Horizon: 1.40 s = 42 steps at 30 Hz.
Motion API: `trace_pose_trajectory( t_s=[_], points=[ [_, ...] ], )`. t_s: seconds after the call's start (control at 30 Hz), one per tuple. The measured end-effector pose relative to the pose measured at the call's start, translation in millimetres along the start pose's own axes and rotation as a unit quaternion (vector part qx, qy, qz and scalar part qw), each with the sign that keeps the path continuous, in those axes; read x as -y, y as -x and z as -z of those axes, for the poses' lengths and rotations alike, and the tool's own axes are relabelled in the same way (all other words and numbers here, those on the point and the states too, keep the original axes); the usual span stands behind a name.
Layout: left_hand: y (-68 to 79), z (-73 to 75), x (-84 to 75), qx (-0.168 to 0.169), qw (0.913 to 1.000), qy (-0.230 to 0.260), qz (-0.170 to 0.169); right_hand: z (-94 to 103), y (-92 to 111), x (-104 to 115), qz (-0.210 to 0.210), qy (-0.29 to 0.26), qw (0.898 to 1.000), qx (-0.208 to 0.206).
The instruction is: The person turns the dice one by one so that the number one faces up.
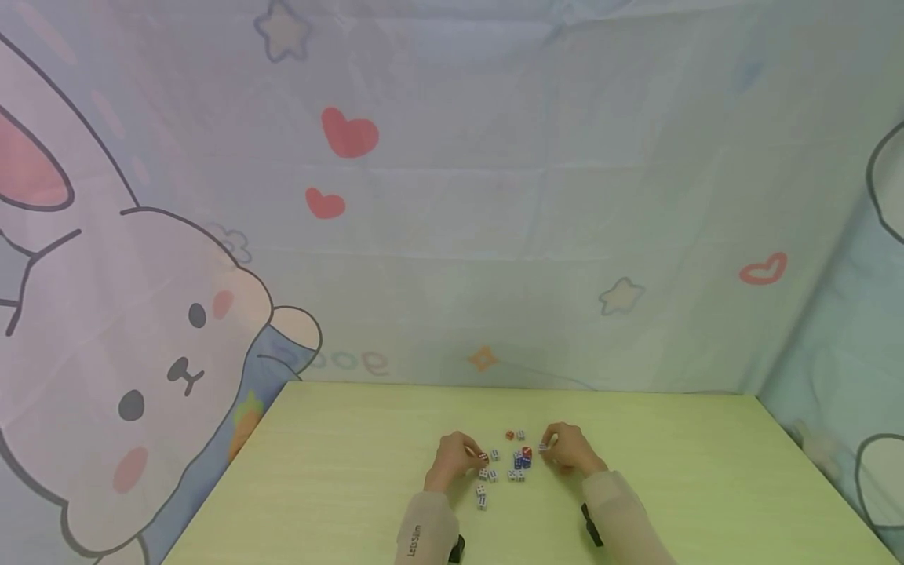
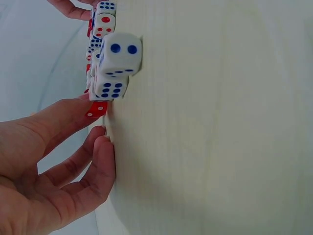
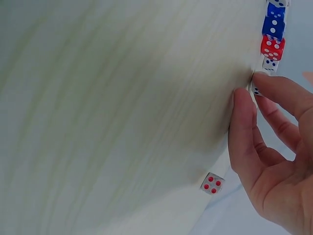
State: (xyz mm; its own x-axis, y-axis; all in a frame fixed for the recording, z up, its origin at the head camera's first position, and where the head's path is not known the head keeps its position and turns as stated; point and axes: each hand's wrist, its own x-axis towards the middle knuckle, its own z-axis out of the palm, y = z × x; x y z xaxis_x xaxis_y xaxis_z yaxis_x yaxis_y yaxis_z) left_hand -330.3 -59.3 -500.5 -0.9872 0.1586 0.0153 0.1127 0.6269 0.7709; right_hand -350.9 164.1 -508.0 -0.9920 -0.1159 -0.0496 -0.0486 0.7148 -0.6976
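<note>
Likely light, best held by opposite faces, red die [image 2: 97,109] at nine o'clock and white die [image 1: 542,447] at three are pinched by left grip [image 1: 453,456] and right grip [image 1: 570,449].

Light is soft and even; diffuse shadows [image 2: 132,169] lie on the tabletop [image 2: 215,107] beside the left hand [image 2: 51,196] and right hand [image 3: 279,178].

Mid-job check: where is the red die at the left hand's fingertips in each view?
Head: red die low, just right of centre, at the fingertips of the left hand.
Left wrist: red die left of centre, just below a white die.
Right wrist: not in it; the second red die there, beside a blue die, is different.
Shared landmark: the right hand, at top left in left wrist, at right in right wrist.
</note>
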Motion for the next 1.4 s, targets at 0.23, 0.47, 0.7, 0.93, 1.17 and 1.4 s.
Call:
trace_pose_trajectory(
  t_s=[0.23,0.47,0.7,0.93,1.17,1.4],
  points=[
    [-0.6,-1.4,1.4,0.004,1.0000,0.003,0.008,-0.2,-2.9,-3.3,0.004,-0.008,1.000,0.011],
    [-4.0,-2.8,2.4,-0.001,0.9999,-0.007,0.011,1.1,-4.0,-3.3,0.015,0.001,1.000,0.007],
    [-2.6,-2.3,1.9,0.001,1.0000,-0.002,0.004,1.3,-1.1,-3.8,0.019,0.012,1.000,0.001],
    [-3.1,-2.2,2.8,0.000,1.0000,0.000,-0.001,3.1,2.4,-3.1,0.012,0.017,1.000,-0.005],
    [-4.6,-0.3,1.7,0.001,1.0000,-0.003,0.006,3.1,-1.1,-4.8,0.004,0.017,1.000,-0.006],
    [-2.1,-0.6,2.8,0.000,1.0000,0.004,0.002,-0.5,-3.2,-7.8,0.013,0.001,1.000,-0.006]
  ],
)
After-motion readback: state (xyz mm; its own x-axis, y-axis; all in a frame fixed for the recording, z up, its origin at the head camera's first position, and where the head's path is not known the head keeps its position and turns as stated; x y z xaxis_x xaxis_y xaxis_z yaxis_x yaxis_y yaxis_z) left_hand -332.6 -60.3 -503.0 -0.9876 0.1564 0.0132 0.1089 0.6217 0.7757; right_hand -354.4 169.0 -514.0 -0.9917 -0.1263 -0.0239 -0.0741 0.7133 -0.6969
